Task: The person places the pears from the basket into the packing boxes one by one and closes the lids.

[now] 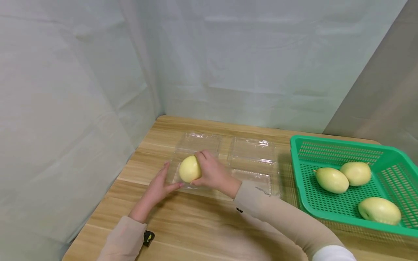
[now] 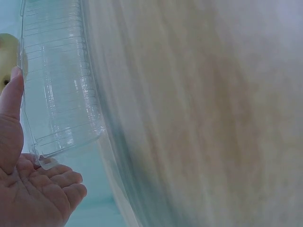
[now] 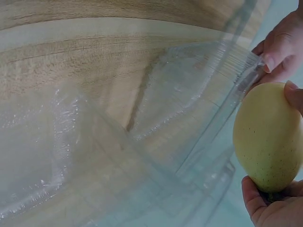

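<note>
Desk [image 1: 183,228], wood-grained, carries every item we list. Nearest, two beige sleeves [image 1: 122,235]. Basket [image 1: 298,174], green, slatted, to our right: three pale yellow fruits, comprising a near fruit [image 1: 379,211] by the front rim and two back fruits [image 1: 332,180] side by side. None of these is boxed; we enter them as left to do.

Left hand [image 1: 159,186]: fingers and thumb spread about a near corner of the left box [image 1: 175,177], steadying it, we judge. Right hand [image 1: 213,172]: thumb and fingers pinching one fruit [image 1: 188,169] above the near half of that box. Whether fruit and plastic touch, we cannot tell; it is not yet released.

Left box, clear: opened out in two halves, done; no other fruit shows in it. Right box [image 1: 253,165], clear: likewise opened, partly behind our right arm; no fruit shows in it. Neither is closed. Stage, by our estimate: early, one fruit in hand, three waiting.

Farthest, pale cloth [image 1: 261,72], creased, hung behind and to the left.
</note>
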`<state>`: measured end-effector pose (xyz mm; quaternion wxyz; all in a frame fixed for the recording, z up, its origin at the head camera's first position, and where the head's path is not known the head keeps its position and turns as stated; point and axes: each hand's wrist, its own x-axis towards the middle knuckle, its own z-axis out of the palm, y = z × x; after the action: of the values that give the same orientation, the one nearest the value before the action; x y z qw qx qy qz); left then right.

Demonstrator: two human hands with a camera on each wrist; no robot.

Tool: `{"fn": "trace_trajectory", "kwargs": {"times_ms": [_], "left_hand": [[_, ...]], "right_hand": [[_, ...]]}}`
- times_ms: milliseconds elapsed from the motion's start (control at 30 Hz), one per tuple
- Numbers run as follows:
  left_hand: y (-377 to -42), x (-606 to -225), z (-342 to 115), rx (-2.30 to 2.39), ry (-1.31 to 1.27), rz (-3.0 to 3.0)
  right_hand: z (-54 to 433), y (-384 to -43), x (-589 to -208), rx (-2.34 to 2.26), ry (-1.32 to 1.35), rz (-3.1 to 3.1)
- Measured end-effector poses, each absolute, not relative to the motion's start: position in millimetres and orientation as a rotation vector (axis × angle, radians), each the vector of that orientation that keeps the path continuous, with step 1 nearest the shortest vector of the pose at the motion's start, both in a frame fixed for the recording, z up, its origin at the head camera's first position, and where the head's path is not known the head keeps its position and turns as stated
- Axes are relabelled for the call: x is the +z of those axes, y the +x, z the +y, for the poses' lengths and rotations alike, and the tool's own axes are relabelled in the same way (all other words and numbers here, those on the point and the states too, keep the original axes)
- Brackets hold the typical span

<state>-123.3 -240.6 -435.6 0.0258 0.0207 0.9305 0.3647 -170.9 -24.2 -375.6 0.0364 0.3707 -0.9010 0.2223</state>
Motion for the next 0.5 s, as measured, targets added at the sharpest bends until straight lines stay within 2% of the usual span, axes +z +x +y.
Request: {"fn": "trace_trajectory", "kwargs": {"times_ms": [500], "left_hand": [[-125,-440,-241,1.153,0.097,2.899]], "right_hand": [[-43,-178,-391,0.446,1.15,-2.782]]}}
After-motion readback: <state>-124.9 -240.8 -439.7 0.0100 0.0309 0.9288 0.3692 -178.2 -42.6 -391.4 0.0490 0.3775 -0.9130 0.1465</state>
